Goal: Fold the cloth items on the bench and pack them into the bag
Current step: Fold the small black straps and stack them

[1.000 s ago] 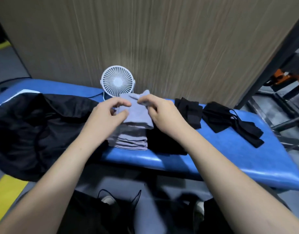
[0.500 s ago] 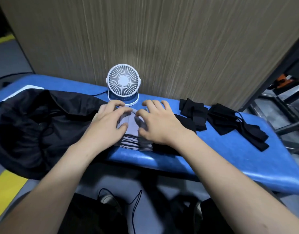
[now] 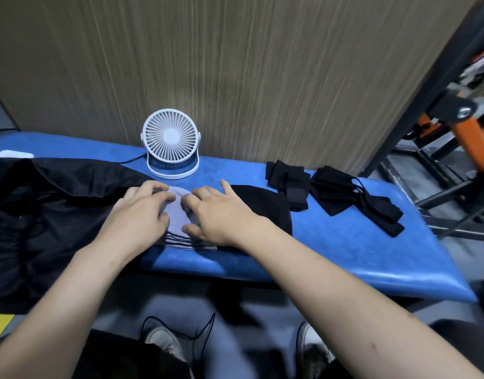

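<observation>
Two hands lie side by side on the grey cloth [image 3: 178, 214], which sits on the blue worktop [image 3: 345, 242] near its front edge, just in front of the white fan [image 3: 171, 147]; left hand [image 3: 141, 212] covers the cloth's left part, palm down, fingers loosely bent and spread, tips pressing on the fabric; right hand [image 3: 217, 212] covers the right part, also palm down w/ fingers fanned out, index pointing toward the fan, thumb laid along the cloth's near side; neither hand pinches anything, both press flat. Cloth shows only in the gap btwn the hands and below them, where dark stripes of its lower layers peek out at the near edge. Black bag [image 3: 44, 214] lies touching the left hand's outer side, draped over the worktop's left end; a folded black cloth [image 3: 265, 206] lies under and beside the right hand's wrist; further right, apart from the hands, two more black cloth items [image 3: 288, 181] and [image 3: 358, 198] rest on the worktop.

Vs 1 s ago: then both hands pinched the grey cloth's top edge, lifted above the stack; 0.5 s ago they had come down flat on it; now they stay flat, fingers spread a bit wider, cloth squashed lower and flatter; fan, bag, black items unmoved.
</observation>
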`<action>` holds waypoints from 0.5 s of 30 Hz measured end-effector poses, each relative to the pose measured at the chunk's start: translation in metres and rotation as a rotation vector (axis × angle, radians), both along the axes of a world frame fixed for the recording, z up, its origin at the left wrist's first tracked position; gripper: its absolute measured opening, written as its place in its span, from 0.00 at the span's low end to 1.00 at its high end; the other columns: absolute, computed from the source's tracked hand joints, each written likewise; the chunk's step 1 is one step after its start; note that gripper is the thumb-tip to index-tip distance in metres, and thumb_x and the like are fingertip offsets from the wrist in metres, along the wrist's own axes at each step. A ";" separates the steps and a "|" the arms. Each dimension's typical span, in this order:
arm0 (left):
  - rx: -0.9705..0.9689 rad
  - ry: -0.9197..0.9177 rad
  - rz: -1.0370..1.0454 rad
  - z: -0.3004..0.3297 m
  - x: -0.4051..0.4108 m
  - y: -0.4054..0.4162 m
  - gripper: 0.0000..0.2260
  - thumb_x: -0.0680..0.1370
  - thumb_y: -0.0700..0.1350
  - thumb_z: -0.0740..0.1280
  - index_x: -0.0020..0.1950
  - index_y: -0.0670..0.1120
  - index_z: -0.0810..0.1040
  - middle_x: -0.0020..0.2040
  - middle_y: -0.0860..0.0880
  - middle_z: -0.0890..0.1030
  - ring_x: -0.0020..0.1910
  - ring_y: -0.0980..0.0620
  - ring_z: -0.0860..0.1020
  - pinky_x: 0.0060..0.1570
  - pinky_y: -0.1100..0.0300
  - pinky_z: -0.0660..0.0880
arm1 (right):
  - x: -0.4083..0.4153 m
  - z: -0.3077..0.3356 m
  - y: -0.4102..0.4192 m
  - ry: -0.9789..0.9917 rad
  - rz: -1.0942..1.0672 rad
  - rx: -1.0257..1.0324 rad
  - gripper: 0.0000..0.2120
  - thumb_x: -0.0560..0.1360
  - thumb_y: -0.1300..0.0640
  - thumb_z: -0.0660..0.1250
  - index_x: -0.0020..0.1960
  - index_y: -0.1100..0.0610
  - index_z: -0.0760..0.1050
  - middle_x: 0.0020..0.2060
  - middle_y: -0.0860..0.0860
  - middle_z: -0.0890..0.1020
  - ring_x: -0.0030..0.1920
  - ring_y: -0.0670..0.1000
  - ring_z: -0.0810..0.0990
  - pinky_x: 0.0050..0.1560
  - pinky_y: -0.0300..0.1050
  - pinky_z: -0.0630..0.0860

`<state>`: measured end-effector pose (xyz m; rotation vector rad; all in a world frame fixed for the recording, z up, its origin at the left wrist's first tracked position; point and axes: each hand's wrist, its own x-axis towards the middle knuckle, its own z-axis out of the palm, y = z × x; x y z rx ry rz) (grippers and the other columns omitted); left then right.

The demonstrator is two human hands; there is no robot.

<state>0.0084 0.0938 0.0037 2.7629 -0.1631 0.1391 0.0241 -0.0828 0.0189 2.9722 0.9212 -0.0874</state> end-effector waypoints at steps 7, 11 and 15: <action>-0.026 -0.286 -0.009 0.021 -0.004 -0.041 0.09 0.76 0.45 0.68 0.56 0.52 0.80 0.55 0.51 0.77 0.58 0.44 0.70 0.60 0.47 0.67 | -0.015 0.022 -0.061 -0.217 -0.066 0.189 0.22 0.79 0.41 0.60 0.68 0.51 0.71 0.63 0.51 0.76 0.64 0.55 0.74 0.70 0.58 0.62; -0.041 -0.340 -0.101 0.027 -0.003 -0.090 0.07 0.76 0.44 0.69 0.52 0.53 0.81 0.53 0.53 0.79 0.56 0.45 0.72 0.57 0.47 0.69 | -0.020 0.025 -0.106 -0.277 -0.125 0.177 0.21 0.78 0.42 0.60 0.66 0.52 0.73 0.57 0.52 0.77 0.59 0.56 0.76 0.59 0.52 0.70; -0.021 -0.375 -0.206 0.028 0.003 -0.142 0.07 0.76 0.45 0.68 0.53 0.53 0.81 0.51 0.54 0.78 0.55 0.46 0.73 0.56 0.49 0.68 | -0.029 0.019 -0.150 -0.267 -0.185 0.173 0.21 0.78 0.43 0.62 0.66 0.52 0.73 0.56 0.52 0.78 0.55 0.56 0.77 0.55 0.52 0.71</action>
